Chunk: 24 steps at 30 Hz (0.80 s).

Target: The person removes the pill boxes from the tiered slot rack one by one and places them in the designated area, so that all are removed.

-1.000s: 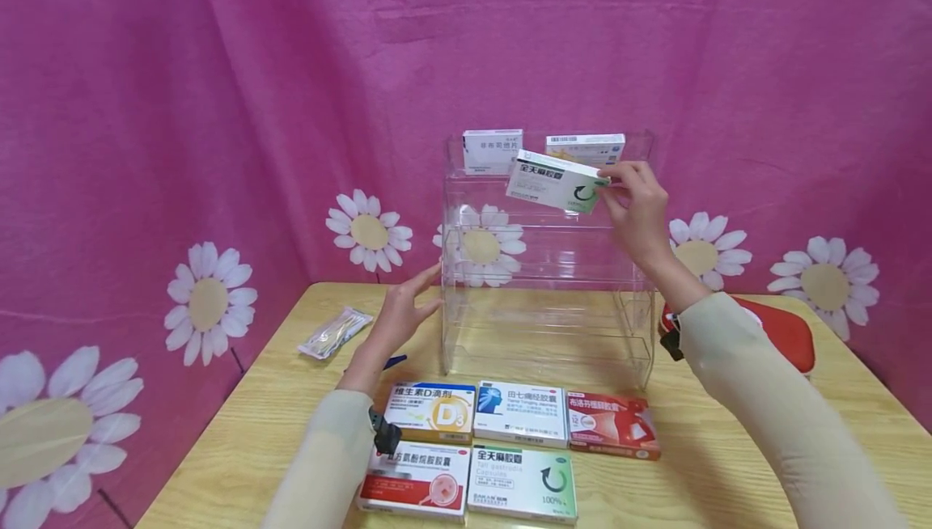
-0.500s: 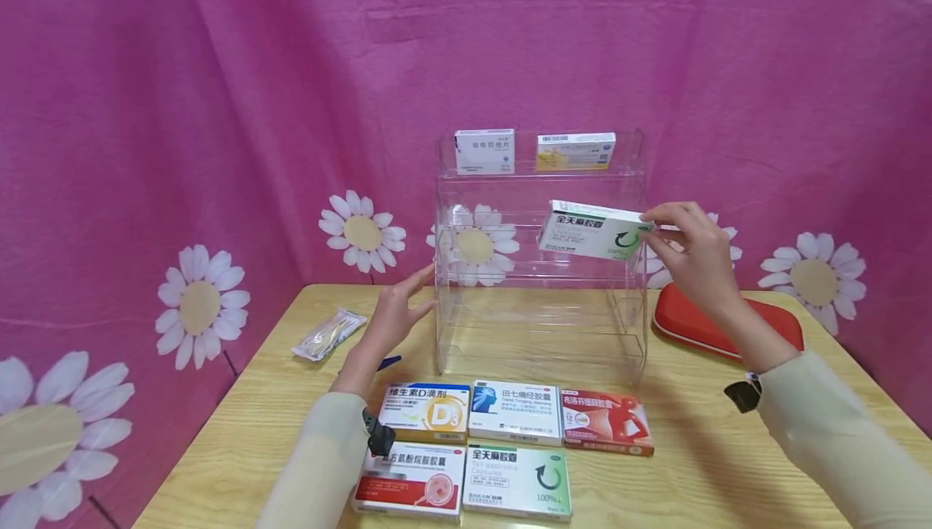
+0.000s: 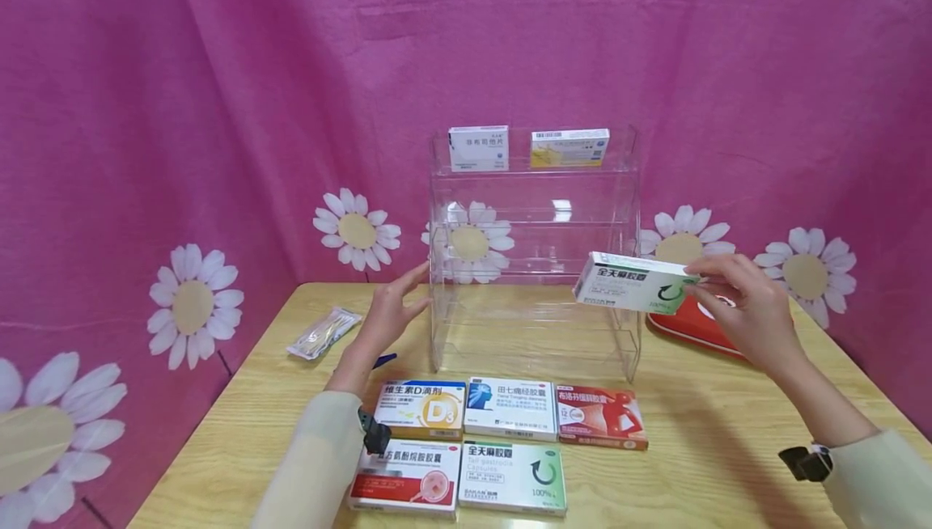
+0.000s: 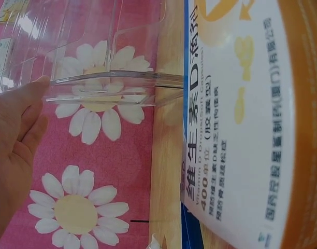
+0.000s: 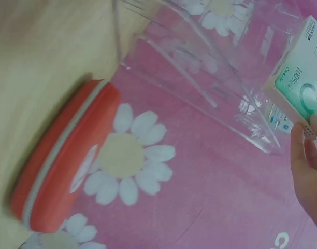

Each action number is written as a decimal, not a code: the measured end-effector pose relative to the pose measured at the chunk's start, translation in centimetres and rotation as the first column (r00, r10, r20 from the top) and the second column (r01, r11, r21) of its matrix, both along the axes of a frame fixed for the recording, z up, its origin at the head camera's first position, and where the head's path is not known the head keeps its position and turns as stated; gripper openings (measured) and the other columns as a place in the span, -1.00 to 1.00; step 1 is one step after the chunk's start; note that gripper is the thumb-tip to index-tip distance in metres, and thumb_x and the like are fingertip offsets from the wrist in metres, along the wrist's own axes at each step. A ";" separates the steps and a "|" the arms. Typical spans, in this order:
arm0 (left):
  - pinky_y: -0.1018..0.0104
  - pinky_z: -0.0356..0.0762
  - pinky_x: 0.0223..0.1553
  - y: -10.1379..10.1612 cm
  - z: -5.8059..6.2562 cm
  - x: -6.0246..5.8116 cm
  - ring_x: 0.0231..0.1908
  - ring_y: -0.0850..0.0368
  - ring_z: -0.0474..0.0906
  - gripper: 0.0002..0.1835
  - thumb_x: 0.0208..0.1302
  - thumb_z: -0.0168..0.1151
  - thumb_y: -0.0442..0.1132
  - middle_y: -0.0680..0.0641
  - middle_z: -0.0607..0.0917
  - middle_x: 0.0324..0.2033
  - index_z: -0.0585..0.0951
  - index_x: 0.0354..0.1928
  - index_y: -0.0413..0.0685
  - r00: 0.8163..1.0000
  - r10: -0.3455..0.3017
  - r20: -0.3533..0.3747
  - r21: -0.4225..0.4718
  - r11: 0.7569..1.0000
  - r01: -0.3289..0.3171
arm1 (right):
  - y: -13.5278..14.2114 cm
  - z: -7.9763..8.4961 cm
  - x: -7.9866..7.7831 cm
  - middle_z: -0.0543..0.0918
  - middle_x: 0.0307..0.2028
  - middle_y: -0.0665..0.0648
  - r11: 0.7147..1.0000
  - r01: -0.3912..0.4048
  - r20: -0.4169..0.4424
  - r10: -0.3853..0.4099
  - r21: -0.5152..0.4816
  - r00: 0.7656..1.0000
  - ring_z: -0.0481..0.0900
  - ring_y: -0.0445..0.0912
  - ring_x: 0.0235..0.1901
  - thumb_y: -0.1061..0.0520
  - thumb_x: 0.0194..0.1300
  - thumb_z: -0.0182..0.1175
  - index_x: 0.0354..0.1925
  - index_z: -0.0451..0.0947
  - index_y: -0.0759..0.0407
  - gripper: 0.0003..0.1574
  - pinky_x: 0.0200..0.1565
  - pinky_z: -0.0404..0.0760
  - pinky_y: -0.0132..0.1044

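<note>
Head view: A person's right hand (image 3: 750, 311), grip pinched on a green-and-white carton (image 3: 633, 282) by its right end, holds it tilted in the air before the right edge of a clear tiered rack (image 3: 539, 274). The left hand (image 3: 389, 306), grip released, touches the left edge. Open tabletop (image 3: 699, 464) spreads right of five flat boxes (image 3: 512, 408).

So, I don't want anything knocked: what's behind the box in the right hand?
In the head view, the clear rack, red case and flowered curtain show partly behind the held box; what it covers directly can't be seen.
</note>
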State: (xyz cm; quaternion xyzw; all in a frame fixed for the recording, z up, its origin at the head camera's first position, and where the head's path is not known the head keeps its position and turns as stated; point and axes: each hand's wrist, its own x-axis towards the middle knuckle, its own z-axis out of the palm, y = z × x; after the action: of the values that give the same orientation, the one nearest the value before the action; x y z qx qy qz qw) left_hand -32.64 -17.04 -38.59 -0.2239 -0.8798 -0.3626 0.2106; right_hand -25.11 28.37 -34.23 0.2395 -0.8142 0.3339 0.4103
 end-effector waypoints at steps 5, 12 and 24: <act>-0.01 0.57 0.20 0.1 0.1 -0.2 0.18 -0.21 0.57 -0.36 0.22 0.31 -0.40 -0.20 0.52 0.29 0.41 0.36 -0.12 0.998 0.015 0.058 0.004 1.000 -0.016 | 1.8 -1.5 1.3 0.62 -0.25 -0.10 0.996 0.033 0.007 -0.034 0.082 0.999 0.42 -0.68 -0.15 0.63 -0.32 0.44 -0.23 0.66 0.33 -0.43 -0.13 0.44 -0.89; -0.01 0.58 0.19 0.1 0.3 -0.1 0.18 -0.22 0.57 -0.38 0.24 0.31 -0.38 -0.21 0.53 0.28 0.41 0.36 -0.12 0.998 0.014 0.063 0.001 1.000 -0.014 | 3.9 -4.1 2.8 0.61 -0.27 -0.17 0.991 0.016 0.060 -0.024 0.130 0.998 0.44 -0.65 -0.15 0.63 -0.39 0.45 -0.26 0.66 0.19 -0.36 -0.13 0.47 -0.87; -0.01 0.59 0.19 0.2 0.3 0.0 0.17 -0.21 0.58 -0.39 0.25 0.31 -0.37 -0.20 0.54 0.27 0.42 0.35 -0.11 0.997 0.014 0.069 0.007 1.000 -0.014 | 7.0 -8.0 4.4 0.57 -0.29 -0.28 0.992 -0.038 0.177 0.017 0.117 0.984 0.48 -0.63 -0.30 0.66 -0.35 0.40 -0.29 0.63 0.18 -0.38 -0.27 0.53 -0.83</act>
State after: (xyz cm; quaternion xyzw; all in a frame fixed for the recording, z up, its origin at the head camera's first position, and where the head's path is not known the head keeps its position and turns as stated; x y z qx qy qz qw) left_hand -32.60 -16.85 -38.31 -0.2041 -0.8867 -0.3721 0.1834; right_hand -20.70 35.39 -42.19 0.2446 -0.8624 0.3097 0.3169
